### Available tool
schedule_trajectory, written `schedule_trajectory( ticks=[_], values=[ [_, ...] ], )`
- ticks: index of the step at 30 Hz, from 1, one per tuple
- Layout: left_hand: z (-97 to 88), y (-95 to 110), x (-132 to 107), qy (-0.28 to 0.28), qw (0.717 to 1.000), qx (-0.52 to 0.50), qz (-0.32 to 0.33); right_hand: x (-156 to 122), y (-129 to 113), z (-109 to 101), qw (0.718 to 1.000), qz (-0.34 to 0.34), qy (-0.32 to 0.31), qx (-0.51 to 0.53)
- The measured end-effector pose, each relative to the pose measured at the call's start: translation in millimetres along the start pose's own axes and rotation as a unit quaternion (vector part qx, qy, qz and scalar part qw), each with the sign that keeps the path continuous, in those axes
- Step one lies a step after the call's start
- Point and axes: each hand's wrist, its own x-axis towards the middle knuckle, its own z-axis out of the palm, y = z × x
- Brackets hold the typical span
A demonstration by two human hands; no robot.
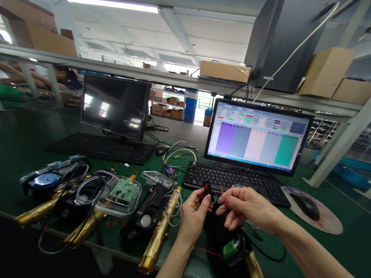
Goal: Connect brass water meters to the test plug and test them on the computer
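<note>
Hands (192, 214) (250, 204) adjacent, left gripping, right perhaps pinching

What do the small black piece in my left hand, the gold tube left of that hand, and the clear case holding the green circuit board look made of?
Small black piece: probably molded plastic, plain and dark; blur hides its finish.
Gold tube: likely metal, perhaps brass, polished, with bright highlights along it.
Clear case: probably glossy plastic, see-through with glints on its rim.

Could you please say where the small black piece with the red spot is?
In the head view, the small black piece is in the left hand, just right of centre, beside the right hand and in front of the right keyboard.
</note>
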Motion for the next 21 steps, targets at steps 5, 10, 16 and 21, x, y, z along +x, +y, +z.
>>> schedule_trajectory(
  ticks=[5, 10, 16, 21],
  values=[
    [-1.2, -2.8, 0.6, -0.003, 1.0, 0.005, 0.007, -0.2, 1.7, -2.3, 1.0, -0.015, -0.009, -0.001],
    [-1.9, -6.5, 1.7, -0.009, 1.0, 0.008, 0.007, 1.1, 2.9, -2.9, 1.0, -0.02, -0.009, -0.012],
    [-0.1, -2.3, 1.1, 0.001, 1.0, -0.012, 0.006, 2.2, 2.0, -4.0, 1.0, -0.015, -0.003, -0.019],
    [-0.1, -1.7, 0.5, -0.005, 1.0, -0.014, -0.001, 1.1, 0.7, -3.7, 1.0, -0.004, 0.002, -0.017]
  ],
)
